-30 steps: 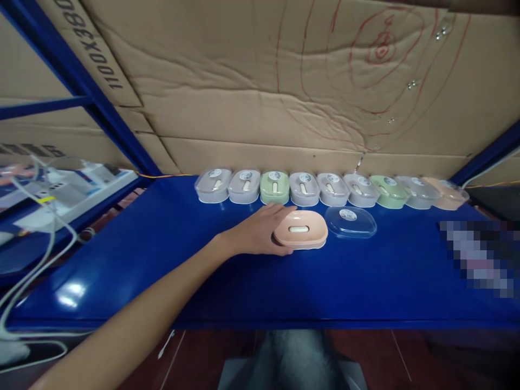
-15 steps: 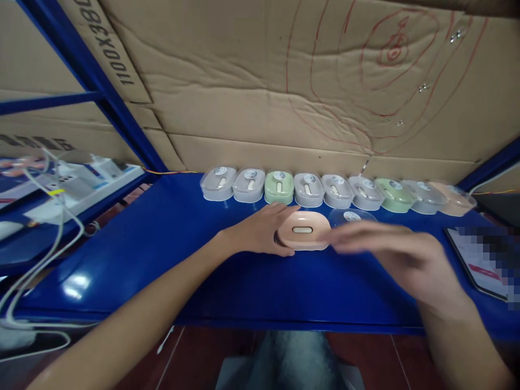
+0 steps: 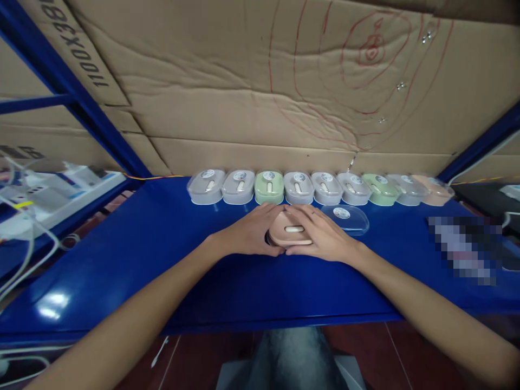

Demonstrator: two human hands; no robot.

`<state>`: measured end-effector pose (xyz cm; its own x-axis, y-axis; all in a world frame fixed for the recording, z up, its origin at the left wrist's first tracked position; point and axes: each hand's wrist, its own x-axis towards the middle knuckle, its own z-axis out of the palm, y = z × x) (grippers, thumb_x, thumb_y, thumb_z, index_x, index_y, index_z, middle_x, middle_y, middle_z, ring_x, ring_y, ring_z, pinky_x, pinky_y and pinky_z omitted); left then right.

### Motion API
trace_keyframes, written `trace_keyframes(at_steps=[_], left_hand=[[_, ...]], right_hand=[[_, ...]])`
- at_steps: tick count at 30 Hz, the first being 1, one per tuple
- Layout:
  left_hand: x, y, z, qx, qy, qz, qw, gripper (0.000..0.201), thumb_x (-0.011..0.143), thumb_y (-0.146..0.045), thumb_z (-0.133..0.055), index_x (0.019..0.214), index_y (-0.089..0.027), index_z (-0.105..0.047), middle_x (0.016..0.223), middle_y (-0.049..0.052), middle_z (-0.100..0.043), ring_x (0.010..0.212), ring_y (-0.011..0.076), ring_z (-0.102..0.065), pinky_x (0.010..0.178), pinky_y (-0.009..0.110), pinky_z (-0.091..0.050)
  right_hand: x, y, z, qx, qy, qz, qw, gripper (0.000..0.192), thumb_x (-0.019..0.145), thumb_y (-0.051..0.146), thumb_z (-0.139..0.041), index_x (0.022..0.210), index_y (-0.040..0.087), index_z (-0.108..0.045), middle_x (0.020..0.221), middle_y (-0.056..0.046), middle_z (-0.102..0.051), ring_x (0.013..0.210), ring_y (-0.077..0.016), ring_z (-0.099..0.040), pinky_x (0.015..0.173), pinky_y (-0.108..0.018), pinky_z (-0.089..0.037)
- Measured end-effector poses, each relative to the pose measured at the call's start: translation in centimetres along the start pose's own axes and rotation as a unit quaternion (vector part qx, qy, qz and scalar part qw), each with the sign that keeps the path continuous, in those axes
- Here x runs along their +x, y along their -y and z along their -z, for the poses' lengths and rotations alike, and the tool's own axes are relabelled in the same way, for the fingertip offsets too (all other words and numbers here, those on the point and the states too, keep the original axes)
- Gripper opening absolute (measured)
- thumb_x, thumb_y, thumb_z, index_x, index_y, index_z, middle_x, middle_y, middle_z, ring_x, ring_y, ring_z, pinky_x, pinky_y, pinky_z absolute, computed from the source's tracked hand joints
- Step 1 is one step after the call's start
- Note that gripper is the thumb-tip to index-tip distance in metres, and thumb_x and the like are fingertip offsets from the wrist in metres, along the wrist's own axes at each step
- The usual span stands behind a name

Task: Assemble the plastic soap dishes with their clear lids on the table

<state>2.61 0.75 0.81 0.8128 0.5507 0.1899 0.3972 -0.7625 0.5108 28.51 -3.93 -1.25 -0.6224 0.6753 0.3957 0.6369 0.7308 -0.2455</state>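
So the biggest thing here is a cardboard sheet [image 3: 195, 114] standing up at the back, with red loops drawn on its right half. In front of it there's a shiny blue tabletop [image 3: 244, 298]. Along the back edge sits a row of nine boxes [image 3: 298, 189], mostly gray, plus two green ones and a peach one at the right end, all with see-through tops. Then the hands: left hand [image 3: 254, 233] and right hand [image 3: 331, 241] are wrapped around opposite ends of another peach box [image 3: 284, 237], fingers curved and holding it between them. That box is near the middle, just in front of the row. A clear lid [image 3: 354, 221] lies just beyond the right hand. Smallest bit: a white bar [image 3: 294, 229] on the box's top.
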Motion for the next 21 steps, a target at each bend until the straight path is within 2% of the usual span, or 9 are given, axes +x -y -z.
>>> trace_keyframes(at_steps=[4,12,17,21], left_hand=[[-0.12,0.19,-0.02,-0.002,-0.002,0.009,1.000,0.096,0.081,-0.054,-0.087,0.163,-0.026,-0.045,0.161,0.016,-0.055,0.151,0.0449,-0.048,0.126,0.065,-0.037],[0.12,0.86,-0.37,0.004,-0.007,0.018,1.000,0.106,0.080,-0.067,-0.087,0.167,-0.029,-0.038,0.166,0.015,-0.051,0.154,0.0455,-0.046,0.127,0.066,-0.038],[0.11,0.59,-0.31,0.005,-0.010,0.028,1.000,0.111,0.076,-0.063,-0.089,0.168,-0.026,-0.038,0.165,0.017,-0.052,0.153,0.0474,-0.048,0.127,0.068,-0.039],[0.03,0.70,-0.49,0.011,-0.011,0.038,0.999,0.118,0.077,-0.060,-0.089,0.172,-0.026,-0.028,0.171,0.018,-0.045,0.157,0.0467,-0.043,0.128,0.067,-0.039]], right_hand=[[0.18,-0.17,-0.20,0.017,-0.012,-0.015,1.000,0.102,0.091,0.081,-0.069,0.170,0.024,-0.037,0.155,-0.023,-0.056,0.140,-0.0456,-0.062,0.115,-0.070,-0.055],[0.05,-0.57,-0.66,0.033,-0.044,-0.005,0.998,0.099,0.091,0.081,-0.070,0.166,0.022,-0.043,0.158,-0.023,-0.048,0.142,-0.0440,-0.060,0.117,-0.065,-0.055],[0.00,-0.49,-0.64,0.008,-0.058,0.010,0.998,0.092,0.091,0.080,-0.071,0.160,0.022,-0.050,0.161,-0.022,-0.047,0.142,-0.0440,-0.059,0.115,-0.066,-0.055],[0.06,-0.33,-0.27,-0.017,-0.060,0.022,0.998,0.086,0.093,0.079,-0.069,0.157,0.025,-0.054,0.162,-0.021,-0.047,0.147,-0.0441,-0.055,0.117,-0.068,-0.053]])
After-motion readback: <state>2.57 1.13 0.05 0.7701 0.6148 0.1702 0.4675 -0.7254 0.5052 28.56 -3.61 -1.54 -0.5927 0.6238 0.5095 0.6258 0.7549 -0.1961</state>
